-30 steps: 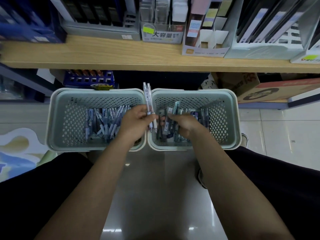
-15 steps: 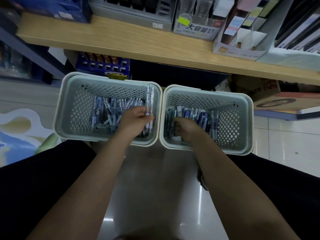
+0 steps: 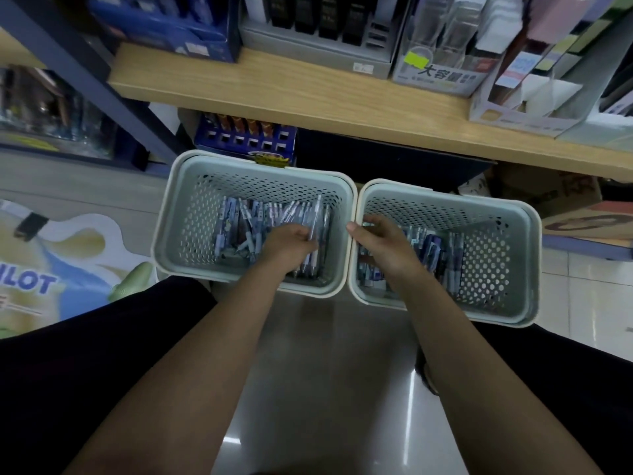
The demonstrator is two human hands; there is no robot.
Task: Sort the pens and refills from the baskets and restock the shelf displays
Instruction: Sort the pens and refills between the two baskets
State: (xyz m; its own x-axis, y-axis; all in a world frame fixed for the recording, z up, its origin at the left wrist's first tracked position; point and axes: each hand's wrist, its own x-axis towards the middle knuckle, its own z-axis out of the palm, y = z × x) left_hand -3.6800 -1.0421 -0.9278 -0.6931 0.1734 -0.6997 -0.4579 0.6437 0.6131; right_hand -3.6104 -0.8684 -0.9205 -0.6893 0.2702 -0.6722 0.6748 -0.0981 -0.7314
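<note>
Pens (image 3: 263, 228) fill the bottom of my left basket (image 3: 171, 231), and more pens and packs lie in the right basket (image 3: 513, 303); the two baskets sit touching on the floor (image 3: 329, 378) between my knees. My left hand (image 3: 289, 246) is down in the left basket, fingers curled around two clear pens (image 3: 317, 221) that point away from me. My right hand (image 3: 383, 240) reaches into the right basket; whether it holds anything I cannot tell. Above runs the wooden shelf (image 3: 308, 97) with display boxes, and a blue box (image 3: 246, 138) stands behind the left basket. A second ago my left hand held the clear pens over the seam between the baskets; now they are lower, inside the left one.
</note>
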